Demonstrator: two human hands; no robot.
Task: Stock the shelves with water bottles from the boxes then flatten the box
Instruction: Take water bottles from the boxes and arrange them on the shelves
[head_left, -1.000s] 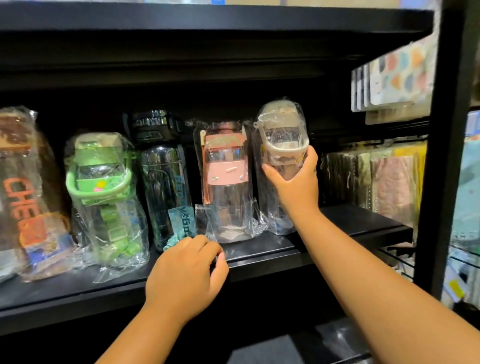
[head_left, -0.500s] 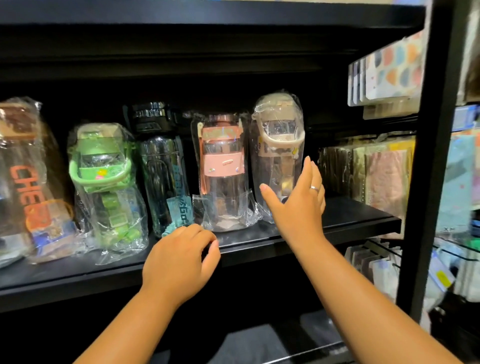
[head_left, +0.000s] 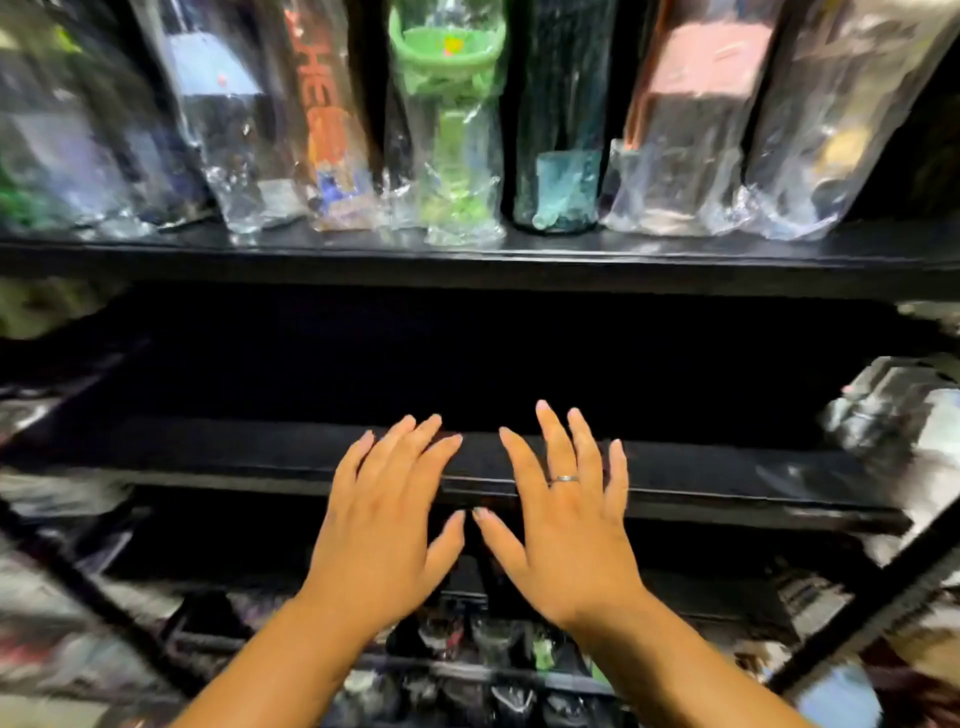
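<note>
Reporting both empty: my left grip (head_left: 384, 525) and right grip (head_left: 566, 525) are spread flat, side by side, at the front edge of the lower shelf (head_left: 727, 473), contact uncertain. Wrapped water bottles (head_left: 447, 130) stand in a row on the upper shelf (head_left: 467, 260), apparently fronted for display.

Left hand (head_left: 384, 525) and right hand (head_left: 566, 525): were side by side at front edge of lower shelf (head_left: 234, 465). Water bottles (head_left: 452, 130): stood in a row on upper shelf (head_left: 519, 260), above and beyond both hands. Packaged goods (head_left: 904, 415): sat well right of right hand
</note>
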